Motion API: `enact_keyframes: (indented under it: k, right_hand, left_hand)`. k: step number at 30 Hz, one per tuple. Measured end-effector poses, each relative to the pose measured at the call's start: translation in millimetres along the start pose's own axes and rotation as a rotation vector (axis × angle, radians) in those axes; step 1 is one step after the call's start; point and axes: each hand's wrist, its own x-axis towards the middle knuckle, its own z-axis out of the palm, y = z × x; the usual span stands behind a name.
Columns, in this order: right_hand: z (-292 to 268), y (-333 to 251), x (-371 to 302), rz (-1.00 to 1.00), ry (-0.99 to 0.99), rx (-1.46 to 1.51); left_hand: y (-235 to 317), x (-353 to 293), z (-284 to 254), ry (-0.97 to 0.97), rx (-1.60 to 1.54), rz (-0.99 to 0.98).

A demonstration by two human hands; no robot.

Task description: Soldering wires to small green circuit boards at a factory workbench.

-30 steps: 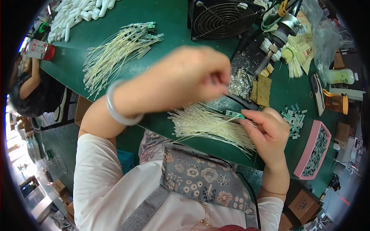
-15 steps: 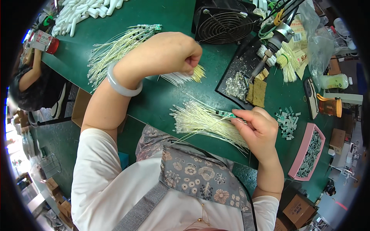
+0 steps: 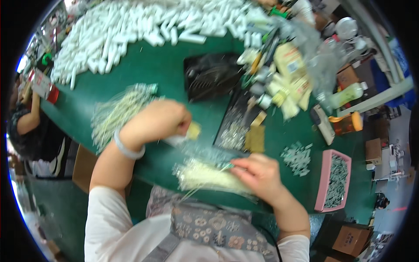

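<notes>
Above the dark green tabletop [image 3: 148, 61], the left hand [image 3: 168, 117] bends over a short bunch of thin white wires with yellow ends [image 3: 194, 130], as it did half a second ago; a second ago it was beside the flat black mat [image 3: 233, 109]. Its fingers curl downward, but whether they grip a wire I cannot tell. The view has tilted since, so far more of the heaped white tubes [image 3: 183, 22] shows along the top. Printing marks the crumpled yellow packet [image 3: 292, 61] and the white label on the red-lidded jar [image 3: 41, 83] (both too blurred to read). The right hand [image 3: 259, 172] pinches a small green circuit strip [image 3: 228, 165] between thumb and forefinger, just above the loose cream-coloured wire bundle [image 3: 209, 178]. The strip's long axis runs roughly left to right, its free end pointing left; the bundle lies similarly, dipping toward the right.
</notes>
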Motion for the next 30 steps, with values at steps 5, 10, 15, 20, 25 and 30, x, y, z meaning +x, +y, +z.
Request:
enact_keyframes:
  k: [5,10,15,20,25,30]
  right_hand:
    - [7.5,-5.5,-7.9,0.039,0.037,0.040]
    - [3.9,3.4,5.7,-0.077,0.040,-0.033]
    - [-8.1,-6.5,14.7,0.122,0.044,0.049]
    - [-2.2,-6.0,12.0,0.122,0.041,0.046]
    - [-0.1,-8.0,4.8,0.160,0.048,0.073]
    - [-0.6,-9.1,7.4,0.163,0.108,0.081]
  left_hand:
    - [9.1,-9.3,-5.5,0.013,-0.063,0.005]
    - [-0.1,-4.3,-14.6,0.100,-0.123,0.065]
    - [4.3,9.7,-30.1,0.052,-0.453,0.074]
    - [6.4,3.5,-22.4,0.094,-0.705,0.063]
    - [15.2,-1.5,-25.3,0.003,-0.653,0.078]
    - [29.8,-3.0,-11.5,0.100,-0.755,0.175]
